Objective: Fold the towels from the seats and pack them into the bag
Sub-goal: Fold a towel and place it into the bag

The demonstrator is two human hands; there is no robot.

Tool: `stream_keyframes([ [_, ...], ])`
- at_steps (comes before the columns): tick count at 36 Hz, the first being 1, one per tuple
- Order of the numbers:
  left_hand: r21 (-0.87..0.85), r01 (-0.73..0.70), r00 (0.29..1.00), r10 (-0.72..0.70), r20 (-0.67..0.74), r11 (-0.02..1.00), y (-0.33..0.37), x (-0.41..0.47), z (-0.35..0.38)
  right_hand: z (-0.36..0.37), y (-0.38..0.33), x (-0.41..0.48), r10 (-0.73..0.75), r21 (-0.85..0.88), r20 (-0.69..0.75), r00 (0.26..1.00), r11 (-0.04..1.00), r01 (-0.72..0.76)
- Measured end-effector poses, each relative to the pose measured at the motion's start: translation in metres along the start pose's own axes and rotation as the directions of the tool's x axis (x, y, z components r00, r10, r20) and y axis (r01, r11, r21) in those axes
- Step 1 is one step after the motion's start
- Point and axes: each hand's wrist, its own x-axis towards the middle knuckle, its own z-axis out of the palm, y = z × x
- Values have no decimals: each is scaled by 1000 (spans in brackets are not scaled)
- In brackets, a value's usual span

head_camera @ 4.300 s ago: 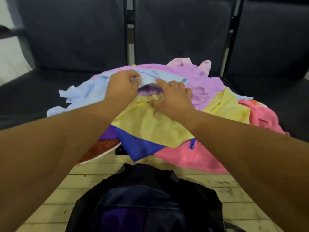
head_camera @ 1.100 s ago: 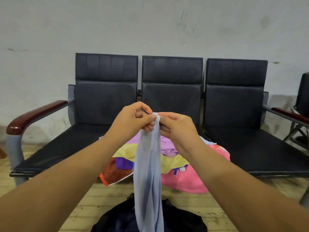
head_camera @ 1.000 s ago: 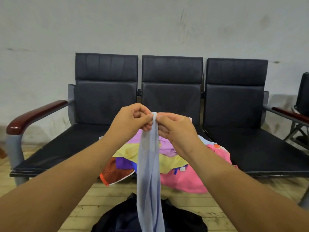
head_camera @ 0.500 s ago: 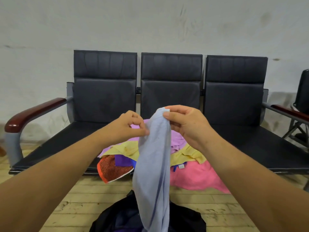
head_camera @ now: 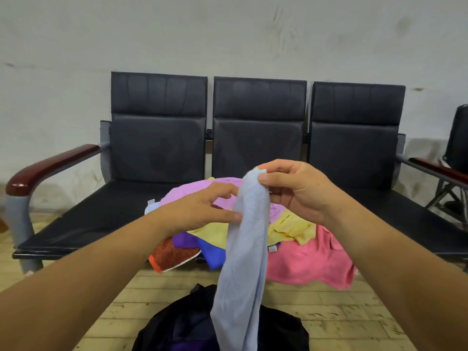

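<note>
A light blue towel [head_camera: 247, 254] hangs in a long bunched strip in front of me. My right hand [head_camera: 296, 188] pinches its top corner between thumb and fingers. My left hand [head_camera: 200, 210] is lower and to the left, fingers apart, with thumb and fingertips touching the towel's left edge. Behind the hands, a pile of towels lies on the middle seat [head_camera: 258, 148]: lilac [head_camera: 190, 192], yellow [head_camera: 293, 228], pink [head_camera: 311, 262], blue [head_camera: 214, 254], purple [head_camera: 183, 241] and orange [head_camera: 172, 254]. The dark bag [head_camera: 281, 333] sits on the floor below, partly hidden by the hanging towel.
Three joined black seats stand against a grey wall, with wooden armrests at the left [head_camera: 50, 163] and right [head_camera: 438, 171]. The left seat [head_camera: 96, 216] and right seat [head_camera: 405, 219] hold no towels. Another dark chair [head_camera: 458, 138] stands at far right. The floor is pale wooden planks [head_camera: 342, 312].
I lifted the light blue towel off the pile and stood back. In the last second my left hand let go of the top corner and moved down the towel's left edge; my right hand keeps the top.
</note>
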Motion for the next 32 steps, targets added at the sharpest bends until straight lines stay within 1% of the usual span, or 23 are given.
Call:
stream_keyframes([
  [2,40,23,999,-25,46,999,4,-1,1,-3,1,-1,7,-30,0,1000,1000,-7],
  [4,83,67,994,-73,82,994,6,-2,0,-6,1,-2,2,-25,-39,999,1000,-3],
  [8,132,120,991,-126,38,984,-4,-7,-13,-20,0,-2,1,-47,-166,986,999,-8],
  [10,171,136,990,-140,12,976,-7,-9,-21,-29,1,-4,7,-106,-226,974,994,-32],
  [13,239,123,992,-117,-38,963,-3,-10,-34,-39,4,-6,29,-198,-277,960,976,-87],
  [15,300,118,991,-93,-96,947,5,-6,-41,-41,3,-7,52,-226,-268,962,967,-115],
  [19,359,93,980,-23,-197,929,36,1,-57,-39,-10,-1,91,-222,-175,980,966,-129],
  [21,392,58,959,57,-276,918,53,2,-69,-37,-24,4,46,-194,-184,982,978,-83],
  [22,406,20,933,128,-335,914,62,2,-74,-36,-32,7,-5,-155,-204,979,987,-27],
  [24,404,-99,841,293,-455,910,80,-1,-81,-34,-49,11,-148,-27,-241,959,989,146],
  [25,410,-150,800,354,-484,900,87,-2,-81,-33,-56,12,-211,41,-253,944,973,229],
  [26,432,-168,790,384,-478,886,91,-3,-79,-32,-61,12,-256,90,-255,932,954,287],
  [27,464,-148,813,374,-447,874,92,-3,-76,-30,-63,12,-277,98,-246,929,946,308],
  [28,489,-101,846,334,-416,866,91,-2,-72,-28,-60,12,-268,53,-233,935,956,287],
  [29,494,-53,871,282,-401,868,86,-2,-69,-26,-55,11,-232,-39,-223,947,973,230],
  [30,462,-27,877,243,-414,887,81,-2,-68,-26,-48,10,-189,-148,-230,955,976,158],
  [31,396,-20,871,211,-445,918,76,-2,-67,-27,-42,8,-151,-222,-240,959,970,98],
  [32,328,-33,859,195,-474,944,72,-3,-67,-29,-36,6,-122,-240,-252,960,969,60],
])
